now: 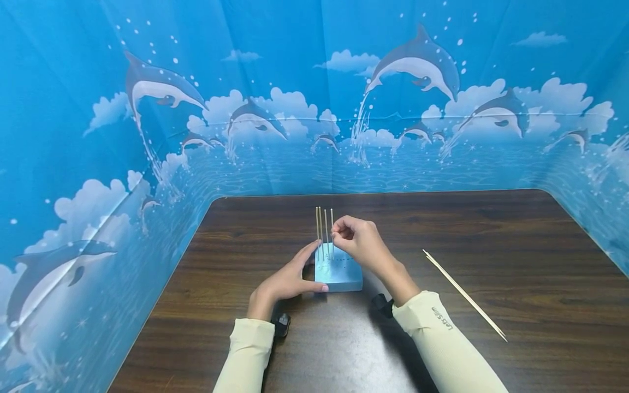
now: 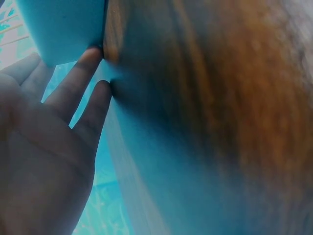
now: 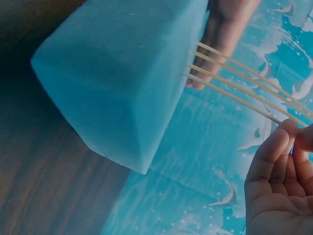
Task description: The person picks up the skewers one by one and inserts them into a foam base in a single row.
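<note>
A blue foam block (image 1: 339,271) sat in the middle of the brown worktop (image 1: 491,229), with four thin sticks (image 1: 324,229) standing up in it. The left hand (image 1: 287,281), at the block's 9 o'clock, pressed its straight fingers (image 2: 73,88) against the side. The right hand (image 1: 361,240) pinched one stick near the top. Another stick (image 1: 464,295) lay flat at 3 o'clock, well apart.

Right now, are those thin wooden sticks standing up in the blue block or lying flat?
Standing. Four sticks rise upright from the foam block; a fifth stick lies flat on the table.
</note>
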`<state>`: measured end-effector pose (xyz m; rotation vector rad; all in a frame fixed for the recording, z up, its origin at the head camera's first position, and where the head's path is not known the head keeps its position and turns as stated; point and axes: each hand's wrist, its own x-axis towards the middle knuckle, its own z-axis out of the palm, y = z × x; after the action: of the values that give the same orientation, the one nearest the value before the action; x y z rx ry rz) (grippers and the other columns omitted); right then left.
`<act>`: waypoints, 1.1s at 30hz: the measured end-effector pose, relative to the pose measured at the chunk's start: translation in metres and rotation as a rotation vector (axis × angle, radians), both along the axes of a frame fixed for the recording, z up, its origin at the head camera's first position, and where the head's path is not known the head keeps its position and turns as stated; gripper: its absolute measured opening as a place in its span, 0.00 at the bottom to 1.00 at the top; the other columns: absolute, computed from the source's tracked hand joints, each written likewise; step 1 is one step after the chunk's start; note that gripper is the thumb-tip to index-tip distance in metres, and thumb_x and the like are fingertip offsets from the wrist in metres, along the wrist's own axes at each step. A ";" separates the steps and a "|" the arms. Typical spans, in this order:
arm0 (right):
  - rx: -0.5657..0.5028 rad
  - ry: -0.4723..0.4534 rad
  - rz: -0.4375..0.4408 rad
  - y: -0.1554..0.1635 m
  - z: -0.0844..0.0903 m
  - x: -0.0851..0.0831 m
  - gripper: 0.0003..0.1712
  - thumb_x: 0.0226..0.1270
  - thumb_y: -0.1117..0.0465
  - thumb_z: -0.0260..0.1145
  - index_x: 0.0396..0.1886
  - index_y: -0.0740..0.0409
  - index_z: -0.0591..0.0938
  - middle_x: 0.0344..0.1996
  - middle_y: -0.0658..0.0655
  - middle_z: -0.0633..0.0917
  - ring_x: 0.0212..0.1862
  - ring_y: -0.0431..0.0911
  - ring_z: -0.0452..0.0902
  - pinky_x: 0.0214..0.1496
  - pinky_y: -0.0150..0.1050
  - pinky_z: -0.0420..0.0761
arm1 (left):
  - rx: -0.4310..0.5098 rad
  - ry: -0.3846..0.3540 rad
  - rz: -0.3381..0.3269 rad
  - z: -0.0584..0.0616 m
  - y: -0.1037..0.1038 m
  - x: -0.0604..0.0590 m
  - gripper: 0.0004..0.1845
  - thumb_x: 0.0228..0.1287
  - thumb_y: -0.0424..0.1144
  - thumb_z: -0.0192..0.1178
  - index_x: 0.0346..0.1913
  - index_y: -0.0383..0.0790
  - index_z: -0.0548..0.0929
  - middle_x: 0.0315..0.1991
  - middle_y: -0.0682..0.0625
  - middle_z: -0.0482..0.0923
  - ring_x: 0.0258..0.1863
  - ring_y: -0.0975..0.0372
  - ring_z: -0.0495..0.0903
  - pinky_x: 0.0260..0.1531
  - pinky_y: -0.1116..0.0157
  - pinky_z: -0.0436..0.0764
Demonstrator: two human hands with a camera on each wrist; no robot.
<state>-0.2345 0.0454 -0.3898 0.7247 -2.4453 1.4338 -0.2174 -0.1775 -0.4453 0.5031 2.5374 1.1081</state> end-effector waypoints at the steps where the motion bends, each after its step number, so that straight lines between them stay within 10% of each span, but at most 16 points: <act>1: 0.001 0.004 -0.003 0.001 0.000 0.000 0.03 0.63 0.71 0.64 0.34 0.62 0.83 0.27 0.51 0.84 0.28 0.40 0.77 0.30 0.31 0.78 | -0.002 0.001 0.000 0.001 0.000 0.000 0.59 0.52 0.57 0.74 0.80 0.61 0.45 0.80 0.52 0.43 0.77 0.54 0.52 0.71 0.45 0.59; 9: -0.020 -0.040 -0.115 0.028 0.004 0.003 0.05 0.67 0.64 0.67 0.40 0.61 0.84 0.32 0.54 0.87 0.33 0.42 0.80 0.36 0.34 0.80 | 0.008 0.024 0.012 0.003 -0.004 0.003 0.58 0.54 0.53 0.74 0.80 0.56 0.46 0.81 0.49 0.43 0.78 0.52 0.49 0.71 0.43 0.58; 18: 0.184 -0.293 -0.367 0.139 -0.013 0.021 0.17 0.74 0.56 0.57 0.45 0.65 0.83 0.31 0.61 0.87 0.29 0.47 0.80 0.28 0.38 0.76 | 0.012 0.048 -0.026 0.003 0.000 0.006 0.58 0.54 0.53 0.74 0.80 0.55 0.46 0.81 0.52 0.42 0.78 0.53 0.48 0.71 0.44 0.58; 33: 0.368 -0.606 -0.325 0.201 -0.044 0.043 0.12 0.72 0.60 0.60 0.36 0.66 0.81 0.24 0.54 0.80 0.28 0.46 0.73 0.28 0.40 0.71 | 0.012 0.046 -0.017 0.004 0.002 0.006 0.58 0.54 0.51 0.74 0.80 0.53 0.46 0.81 0.46 0.42 0.78 0.49 0.47 0.70 0.41 0.58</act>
<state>-0.1920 0.2467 -0.4336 -0.0956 -3.1410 1.2107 -0.2112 -0.1758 -0.4417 0.5577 2.5621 1.1194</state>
